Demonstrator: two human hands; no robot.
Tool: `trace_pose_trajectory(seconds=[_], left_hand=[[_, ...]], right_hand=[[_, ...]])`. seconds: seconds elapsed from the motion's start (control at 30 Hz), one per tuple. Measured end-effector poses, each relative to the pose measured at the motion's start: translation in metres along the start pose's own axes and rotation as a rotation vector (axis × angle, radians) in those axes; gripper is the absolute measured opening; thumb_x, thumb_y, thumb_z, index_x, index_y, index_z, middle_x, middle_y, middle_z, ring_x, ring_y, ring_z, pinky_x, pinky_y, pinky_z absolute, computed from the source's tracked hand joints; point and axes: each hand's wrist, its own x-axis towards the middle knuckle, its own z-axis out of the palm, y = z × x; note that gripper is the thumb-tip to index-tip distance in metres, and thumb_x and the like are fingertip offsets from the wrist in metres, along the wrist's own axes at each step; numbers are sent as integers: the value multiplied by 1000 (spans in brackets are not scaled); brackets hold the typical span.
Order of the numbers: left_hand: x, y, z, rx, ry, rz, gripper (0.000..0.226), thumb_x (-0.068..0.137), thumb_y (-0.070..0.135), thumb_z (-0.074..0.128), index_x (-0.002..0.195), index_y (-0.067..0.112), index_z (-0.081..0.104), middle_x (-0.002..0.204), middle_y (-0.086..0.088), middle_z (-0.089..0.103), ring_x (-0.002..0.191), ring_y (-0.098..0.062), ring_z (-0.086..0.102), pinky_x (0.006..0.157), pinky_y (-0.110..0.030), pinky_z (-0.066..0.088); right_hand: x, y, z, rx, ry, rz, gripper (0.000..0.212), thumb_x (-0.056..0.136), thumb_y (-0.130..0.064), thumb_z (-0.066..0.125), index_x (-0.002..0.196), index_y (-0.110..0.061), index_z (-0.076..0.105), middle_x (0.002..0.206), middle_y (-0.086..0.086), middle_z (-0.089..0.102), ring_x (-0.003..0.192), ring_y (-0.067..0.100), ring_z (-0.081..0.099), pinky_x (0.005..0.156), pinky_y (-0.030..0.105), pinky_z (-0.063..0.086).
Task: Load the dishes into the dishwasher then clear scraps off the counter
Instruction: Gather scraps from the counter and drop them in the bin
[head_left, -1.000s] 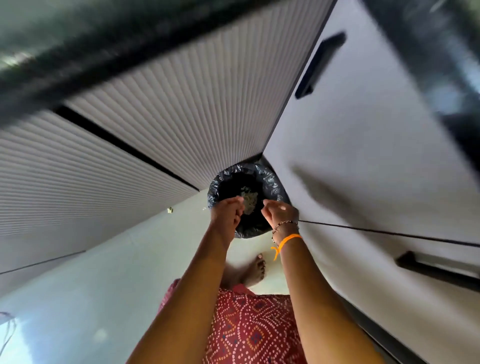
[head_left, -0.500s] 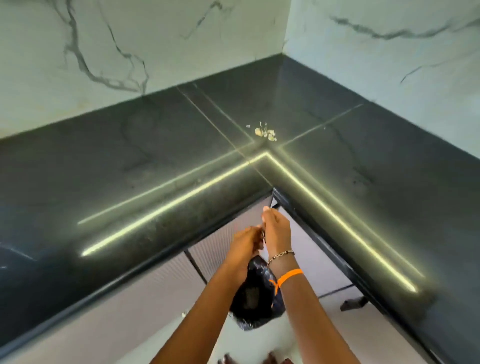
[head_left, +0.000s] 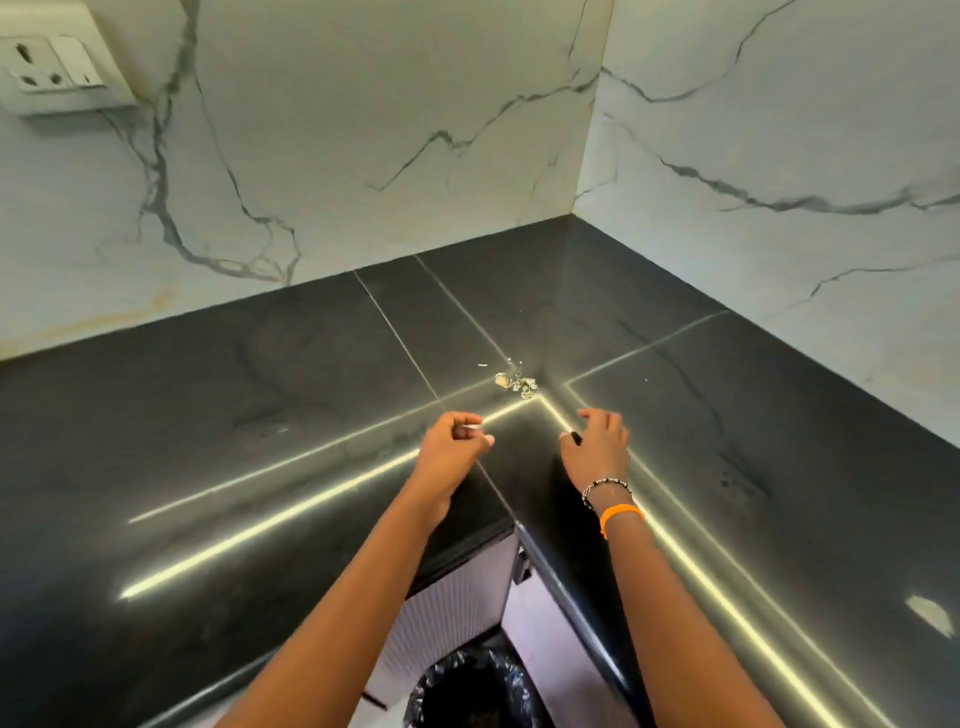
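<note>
Scraps (head_left: 515, 383) lie in a small pale cluster on the black counter (head_left: 260, 415), just past the inner corner where the two bright reflected strips meet; one stray sliver sits a little to the left of the heap and a tiny fleck further right. From my hands the pile is straight ahead and slightly deeper toward the wall corner, roughly midway between them. Left hand (head_left: 454, 441) hovers over the counter with fingers loosely curled; a small pale piece shows at its fingertips, but I cannot tell whether it is pinched there or merely behind them. Right hand (head_left: 597, 447) hangs with fingers spread and relaxed, gripping nothing. The right looks marginally nearer the heap, though the difference is slight. The cluster spreads more left to right than front to back, so I judge a sweep along that line, one hand pushing and the other cupped to receive, would gather it best. Bin (head_left: 470, 693) with its black liner stands on the floor below the counter's inner corner, between my forearms. No dishes in view; I read the loading as finished, scraps as the step in hand
</note>
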Motion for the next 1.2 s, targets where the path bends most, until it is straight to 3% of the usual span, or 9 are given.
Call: trace_pose_trajectory(seconds=[0.13, 0.2, 0.3, 0.43, 0.57, 0.7, 0.87, 1.07, 1.2], left_hand=[[47, 1, 27, 226, 111, 58, 62, 76, 14, 76, 128, 16, 44, 123, -4, 51, 104, -14, 53, 91, -31, 46], [65, -5, 35, 543, 130, 74, 85, 70, 30, 80, 141, 16, 34, 144, -4, 38, 132, -20, 38, 113, -41, 27], [85, -12, 36, 940, 5, 56, 118, 68, 57, 72, 151, 12, 0, 159, -4, -3, 147, -21, -7, 116, -46, -4], [115, -7, 28, 1165, -158, 78, 141, 55, 81, 61, 147, 11, -20, 154, -5, -27, 141, -23, -26, 114, -45, -12], [143, -1, 19, 1277, -280, 196, 143, 52, 87, 55, 145, 13, -24, 153, -5, -30, 140, -21, -29, 115, -45, -13], [162, 3, 11, 1310, -384, 231, 144, 52, 86, 56, 144, 12, -27, 151, -4, -33, 138, -21, -33, 116, -47, -14], [165, 2, 11, 1325, -382, 267, 146, 51, 85, 58, 144, 11, -26, 151, -4, -33, 137, -22, -34, 115, -49, -14], [164, 3, 10, 1306, -376, 288, 146, 51, 84, 60, 144, 13, -25, 152, -6, -33, 137, -23, -35, 111, -47, -20], [165, 3, 10, 1302, -374, 293, 145, 51, 85, 59, 145, 13, -25, 151, -6, -34, 136, -24, -36, 108, -45, -23]], right_hand=[[58, 33, -14, -157, -49, 19, 64, 89, -34, 54, 142, -7, 27, 152, 13, 20, 143, 30, 11, 116, 45, 5], [86, 46, -21, -221, -98, 65, 74, 92, -42, 46, 147, -5, 11, 157, 12, 3, 145, 29, -2, 116, 46, -2], [116, 46, -24, -284, -118, 149, 79, 95, -50, 34, 147, 0, 1, 156, 18, -3, 145, 31, -7, 117, 44, -4], [123, 14, 2, -352, -310, -124, 75, 96, -49, 28, 147, 1, 5, 156, 19, 1, 145, 30, 0, 117, 41, 2], [103, -24, 19, 117, -512, -301, 63, 100, -36, 31, 149, -11, 0, 157, 3, -6, 144, 9, -8, 116, 29, -9], [98, -12, 23, -182, -152, -76, 68, 98, -42, 30, 148, -6, 3, 157, 10, -1, 146, 22, -4, 118, 36, -4], [75, -34, 50, -426, -202, -35, 103, 73, -71, -24, 146, -2, -6, 156, 15, -7, 145, 26, -9, 115, 37, -9], [153, -66, 62, 98, -371, -105, 62, 100, -39, 22, 148, -11, -6, 157, 4, -7, 145, 17, -11, 115, 38, -12], [218, -56, 62, -259, -367, -86, 68, 98, -47, 20, 148, -7, -4, 157, 9, -8, 145, 24, -10, 116, 41, -7]])
